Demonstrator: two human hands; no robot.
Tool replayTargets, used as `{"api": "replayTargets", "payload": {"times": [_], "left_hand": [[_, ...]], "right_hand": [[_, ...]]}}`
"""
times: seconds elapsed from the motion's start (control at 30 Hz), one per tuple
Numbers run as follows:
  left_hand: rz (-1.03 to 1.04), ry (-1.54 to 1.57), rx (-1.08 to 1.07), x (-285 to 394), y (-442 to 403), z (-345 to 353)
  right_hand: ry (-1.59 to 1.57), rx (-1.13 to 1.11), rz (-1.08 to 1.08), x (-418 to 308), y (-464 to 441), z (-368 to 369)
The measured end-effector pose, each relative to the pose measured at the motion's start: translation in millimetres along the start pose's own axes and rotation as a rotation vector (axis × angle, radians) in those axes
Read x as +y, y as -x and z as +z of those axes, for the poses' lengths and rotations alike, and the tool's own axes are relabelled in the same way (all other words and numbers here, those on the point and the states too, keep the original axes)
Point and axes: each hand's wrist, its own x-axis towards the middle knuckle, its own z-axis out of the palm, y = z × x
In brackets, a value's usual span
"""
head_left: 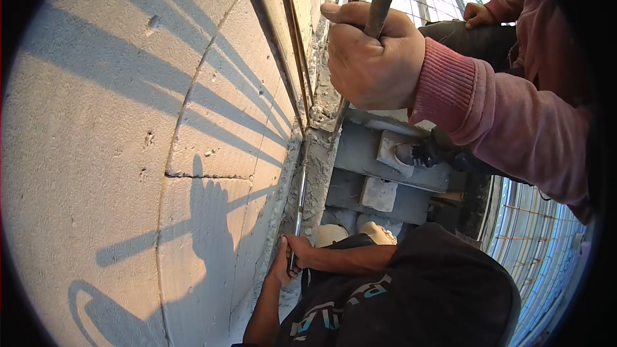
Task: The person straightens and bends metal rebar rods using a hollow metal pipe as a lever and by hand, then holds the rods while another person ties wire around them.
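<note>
Presently | metal bar (301, 196): beside pale wall (128, 160), along rough mortar strip (319, 160) | left hand (279, 271), right hand (301, 252): both wrapped round near end | advisable: firm grips, bar aligned with strip

We see warm sunlight, long shadows (122, 58) across the wall (71, 186); the metal bar (301, 196) glints; fisheye distortion, black corners.
</note>
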Motion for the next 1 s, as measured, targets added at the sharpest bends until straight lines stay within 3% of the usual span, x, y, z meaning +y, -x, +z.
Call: {"api": "replayTargets", "payload": {"times": [0.17,0.37,0.5,0.53,0.63,0.7,0.73,0.8,0.83,0.9,1.0], "left_hand": [[-0.141,-0.024,-0.105,-4.1,1.2,-12.7],[-0.115,-0.015,0.001,3.9,19.6,2.9],[-0.156,-0.095,-0.030,1.4,8.1,-13.0],[-0.147,-0.178,-0.055,-0.9,4.7,-20.7],[-0.053,-0.344,-0.075,-8.4,-16.2,-26.7],[-0.011,-0.294,-0.107,-4.9,-31.8,-27.8],[0.004,-0.267,-0.118,-6.7,-33.5,-28.7],[0.037,-0.150,-0.150,-2.3,-24.5,-24.2],[0.053,-0.093,-0.162,1.2,-19.0,-22.1],[0.033,-0.126,-0.098,3.9,-17.8,-20.3],[0.067,-0.215,-0.123,-2.3,-30.4,-22.2]], "right_hand": [[0.013,0.013,0.051,-5.8,8.6,2.3],[0.127,0.019,-0.020,-11.0,18.2,3.6],[0.407,-0.168,-0.505,-28.3,-7.2,-17.2],[0.662,-0.137,-0.508,-70.7,58.9,-13.5],[1.515,-0.165,-0.918,-129.0,92.9,-33.0],[1.243,-0.098,-1.034,-170.3,190.0,2.3],[1.022,-0.164,-1.318,-182.2,233.9,19.3],[0.870,-0.268,-1.763,-204.0,316.8,49.7],[0.913,-0.203,-2.090,-213.3,342.0,58.4],[0.796,-0.020,-2.485,-225.9,377.5,81.8],[0.616,0.312,-2.690,-253.4,397.3,120.0]]}}
